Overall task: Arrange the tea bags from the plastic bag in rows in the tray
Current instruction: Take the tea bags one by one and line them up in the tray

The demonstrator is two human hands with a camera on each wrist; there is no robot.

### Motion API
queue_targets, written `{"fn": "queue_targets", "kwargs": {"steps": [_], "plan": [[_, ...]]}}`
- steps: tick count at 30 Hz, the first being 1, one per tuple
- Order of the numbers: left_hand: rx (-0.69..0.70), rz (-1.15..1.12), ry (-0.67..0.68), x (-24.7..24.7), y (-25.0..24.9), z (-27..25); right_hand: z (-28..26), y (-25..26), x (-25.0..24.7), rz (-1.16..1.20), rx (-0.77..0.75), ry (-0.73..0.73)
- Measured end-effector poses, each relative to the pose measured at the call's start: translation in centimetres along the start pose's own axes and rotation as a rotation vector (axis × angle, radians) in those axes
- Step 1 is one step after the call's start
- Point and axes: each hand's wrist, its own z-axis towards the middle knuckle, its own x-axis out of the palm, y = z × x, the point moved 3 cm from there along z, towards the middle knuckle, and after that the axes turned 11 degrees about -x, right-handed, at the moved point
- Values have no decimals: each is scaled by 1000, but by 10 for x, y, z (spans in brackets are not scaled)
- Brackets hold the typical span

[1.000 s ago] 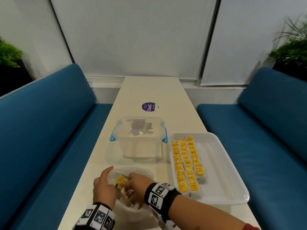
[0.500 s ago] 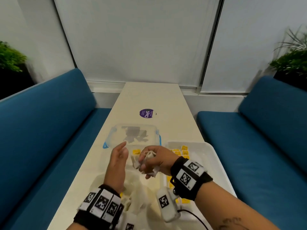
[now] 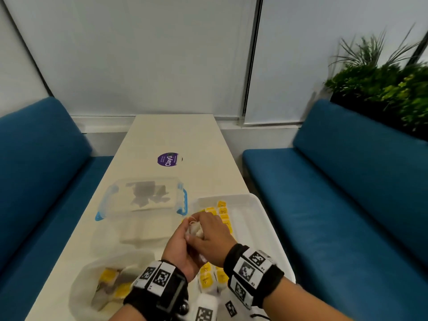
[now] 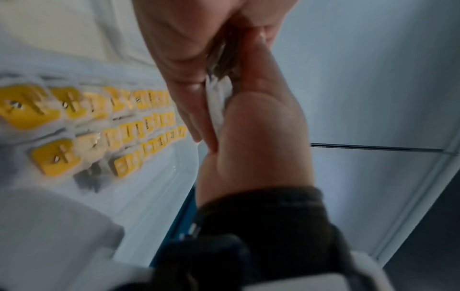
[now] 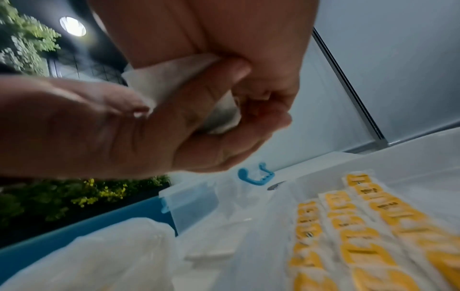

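Both hands meet over the left edge of the white tray (image 3: 273, 230). Between them is a small bundle of white tea bags (image 3: 195, 228) with loose string. My left hand (image 3: 179, 243) cups it from the left, thumb pressed on the paper (image 5: 174, 78). My right hand (image 3: 212, 236) curls over it from the right. The left wrist view shows the bundle (image 4: 219, 102) squeezed between the two palms. Rows of yellow-tagged tea bags (image 3: 223, 215) lie in the tray's left half, also seen in both wrist views (image 4: 119, 122) (image 5: 361, 226). The plastic bag (image 3: 92, 288) lies open at near left with more tea bags inside.
A clear lidded box with blue clips (image 3: 143, 200) stands left of the tray, behind the plastic bag. A purple round sticker (image 3: 168, 159) is on the table farther back. Blue benches flank the narrow table (image 3: 173, 133). The tray's right half is bare.
My hands have come up out of the plastic bag and moved right to the tray's left edge with tea bags. The left hand, apart half a second ago, now closes against the bundle.
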Motion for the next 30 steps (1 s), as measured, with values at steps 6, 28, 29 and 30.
{"fn": "queue_targets", "kwargs": {"steps": [6, 28, 29, 30], "plan": [[-84, 4, -14, 5, 15, 13, -11, -19, 0, -190, 45, -99], [-190, 27, -59, -18, 12, 32, -11, -50, -37, 561, 164, 29], [-186, 30, -68, -19, 13, 33, -12, -50, -37, 568, 171, 27], [-181, 27, -69, -18, 13, 33, -12, -51, -38, 574, 176, 23]]}}
